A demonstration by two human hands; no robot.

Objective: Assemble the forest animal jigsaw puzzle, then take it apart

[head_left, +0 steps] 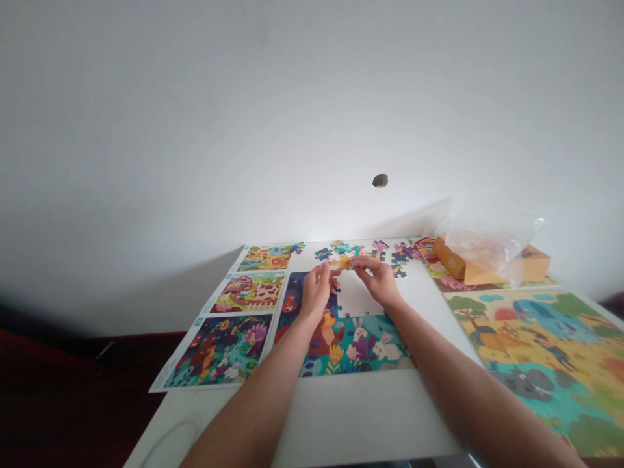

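Note:
A yellow and white jigsaw puzzle piece (343,262) is between my two hands, above the far part of the white table. Thumb and fingers of my right hand (379,279) pinch its right side. On its left side, the closed fingers of my left hand (316,290) meet the edge, partly hiding it. Below my hands lies a partly assembled jigsaw puzzle (363,351) with rabbits and dark blue and teal parts; my left forearm covers some of it. Several loose puzzle pieces (377,255) are scattered beyond my hands.
A reference sheet (219,348) with three pictures lies at the left. To the right, a finished animal puzzle (546,357) covers the table. Behind it sit an orange open box (480,270) and a clear plastic bag (502,244). A wall (292,130) with a hole borders the far edge.

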